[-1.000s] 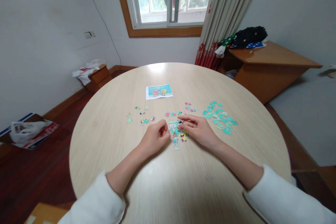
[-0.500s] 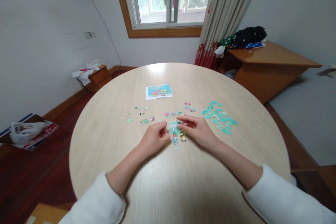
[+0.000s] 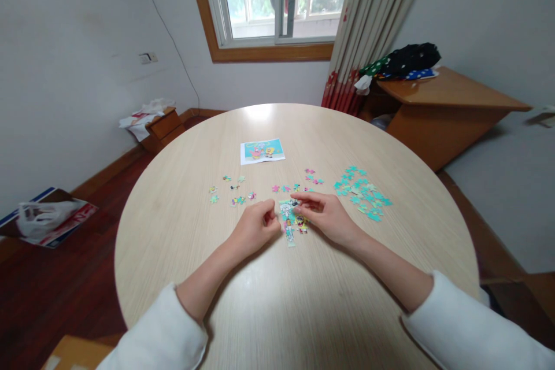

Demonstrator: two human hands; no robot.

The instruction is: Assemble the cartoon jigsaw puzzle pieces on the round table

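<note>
Partly joined puzzle pieces (image 3: pixel 288 221) lie on the table between my hands, showing a pale teal cartoon figure with a yellow one beside it. My left hand (image 3: pixel 259 222) rests at their left edge with its fingers curled in; what they hold, if anything, is hidden. Over the upper right of the joined part, my right hand (image 3: pixel 327 213) pinches a small puzzle piece (image 3: pixel 294 203) with dark marks between thumb and forefinger. Several loose pieces (image 3: pixel 285 189) in pink, teal and yellow lie just beyond the hands.
A picture card (image 3: pixel 262 152) lies farther back on the round table (image 3: pixel 269 306). Teal pieces are heaped (image 3: pixel 364 193) on the right, and scattered pieces (image 3: pixel 239 200) lie on the left. Behind stand a wooden desk (image 3: pixel 451 89) with cloths and a window (image 3: pixel 281 0).
Almost nothing differs. My right fingers have shifted very slightly at the joined pieces, while my left hand stays where it was.
</note>
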